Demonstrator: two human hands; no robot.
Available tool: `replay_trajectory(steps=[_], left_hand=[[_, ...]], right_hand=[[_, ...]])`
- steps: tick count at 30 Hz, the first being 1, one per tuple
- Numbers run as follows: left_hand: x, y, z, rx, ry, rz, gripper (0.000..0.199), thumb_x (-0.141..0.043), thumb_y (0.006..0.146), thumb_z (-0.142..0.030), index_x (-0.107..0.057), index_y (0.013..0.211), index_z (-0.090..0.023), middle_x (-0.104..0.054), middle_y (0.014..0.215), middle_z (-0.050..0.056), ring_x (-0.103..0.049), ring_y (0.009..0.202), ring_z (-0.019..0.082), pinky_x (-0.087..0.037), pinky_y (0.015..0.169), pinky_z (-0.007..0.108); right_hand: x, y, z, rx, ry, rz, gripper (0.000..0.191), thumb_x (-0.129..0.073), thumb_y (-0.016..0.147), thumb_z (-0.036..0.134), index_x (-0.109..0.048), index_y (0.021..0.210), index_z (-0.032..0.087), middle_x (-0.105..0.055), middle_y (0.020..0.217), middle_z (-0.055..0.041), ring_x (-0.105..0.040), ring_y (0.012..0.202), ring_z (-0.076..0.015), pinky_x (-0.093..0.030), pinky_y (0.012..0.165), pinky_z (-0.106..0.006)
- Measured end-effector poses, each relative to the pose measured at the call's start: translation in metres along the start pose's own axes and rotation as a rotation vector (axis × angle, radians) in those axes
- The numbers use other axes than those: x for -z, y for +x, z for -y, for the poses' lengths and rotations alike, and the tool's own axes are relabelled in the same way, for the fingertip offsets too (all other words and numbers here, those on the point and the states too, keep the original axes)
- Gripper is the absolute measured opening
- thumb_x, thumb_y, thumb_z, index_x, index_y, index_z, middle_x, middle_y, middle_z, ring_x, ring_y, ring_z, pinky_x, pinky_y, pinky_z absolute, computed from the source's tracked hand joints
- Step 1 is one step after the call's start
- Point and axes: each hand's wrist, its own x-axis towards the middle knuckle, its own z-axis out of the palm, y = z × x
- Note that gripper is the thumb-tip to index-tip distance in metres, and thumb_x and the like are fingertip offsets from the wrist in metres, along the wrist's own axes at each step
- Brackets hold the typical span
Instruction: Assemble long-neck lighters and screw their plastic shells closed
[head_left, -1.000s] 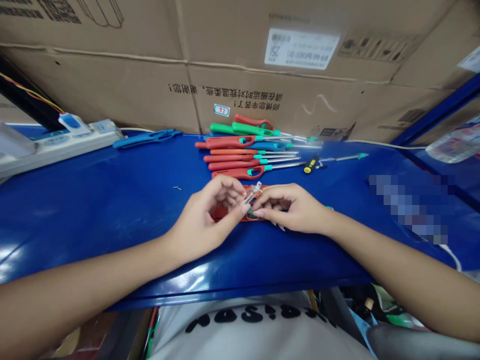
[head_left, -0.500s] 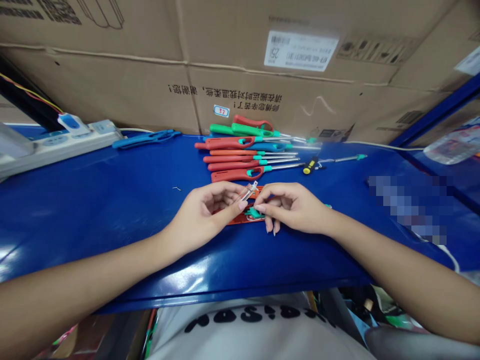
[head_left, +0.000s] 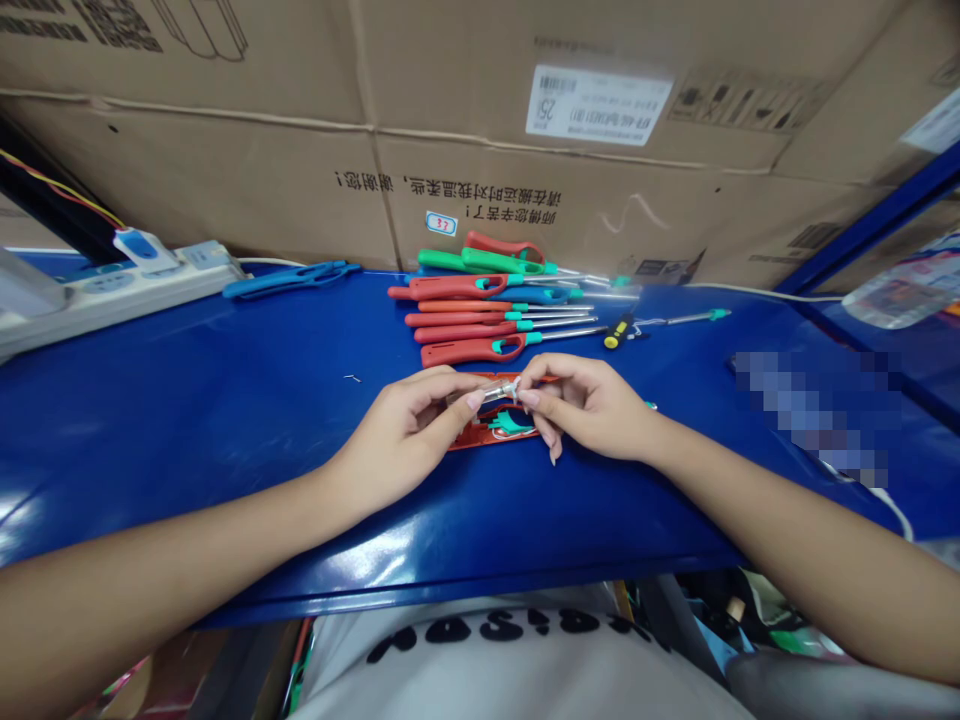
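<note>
My left hand (head_left: 420, 412) pinches a clear plastic lighter fuel tank (head_left: 495, 391) between thumb and fingertips. The thumb and forefinger of my right hand (head_left: 581, 402) close on the small whitish fitting (head_left: 516, 388) at the tank's right end. Below them on the table lies an opened red lighter shell half (head_left: 469, 437), with a green trigger (head_left: 510, 422) and a thin white tube in it. Another red shell half (head_left: 491, 377) lies just behind, mostly covered by my hands and the tank.
Several assembled lighters (head_left: 472, 352) lie in a row behind my hands. A yellow-and-black screwdriver (head_left: 616, 332) and a loose metal lighter rod (head_left: 694, 317) are right of them. Blue shell pieces (head_left: 292, 280) and a power strip (head_left: 127, 290) sit at left. A cardboard box (head_left: 262, 180) walls the back.
My right hand has moved up from the green trigger to the tank's end and closed on its fitting. The tank now lies flatter in my left hand.
</note>
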Motion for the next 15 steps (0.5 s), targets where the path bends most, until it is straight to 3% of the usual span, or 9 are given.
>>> replay_trajectory(steps=[15], left_hand=[[0.0007,0.0007,-0.0029,0.058,-0.015,-0.009,0.024,-0.062,0.095,-0.037,-0.075,0.108,-0.021,-0.073,0.095,0.004,-0.065,0.076,0.016,-0.055,0.074,0.029]], right_hand=[[0.003,0.0022,0.001,-0.006,0.046,-0.025,0.029,-0.067,0.091,0.045,-0.054,0.093,0.019,-0.05,0.051,0.0103,-0.051,0.038,-0.0079,-0.057,0.04,-0.023]])
